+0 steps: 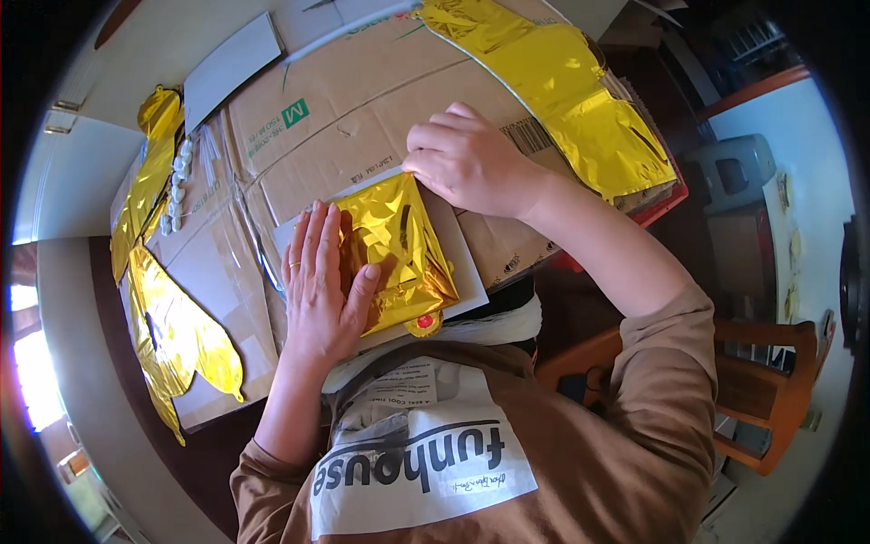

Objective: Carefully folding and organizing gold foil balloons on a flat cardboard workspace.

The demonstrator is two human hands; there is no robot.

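Observation:
A folded gold foil balloon (394, 249) lies on a sheet of white card (469, 281), with a round tab bearing a red spot sticking out at its near edge. My left hand (322, 281) rests flat across the foil's left side, fingers stretched out and a ring on one of them. At the far right corner of the foil, my right hand (467, 163) is closed, thumb and fingertips pinched together at the foil's edge. Its fingers partly hide what they grip.
Flattened brown cardboard (353, 118) covers the table. Unfolded gold foil balloons lie at the left (195, 317) and the far right (562, 91). A white board (234, 68) and a row of small white pieces (177, 186) are at the far left. A wooden chair (761, 390) stands right.

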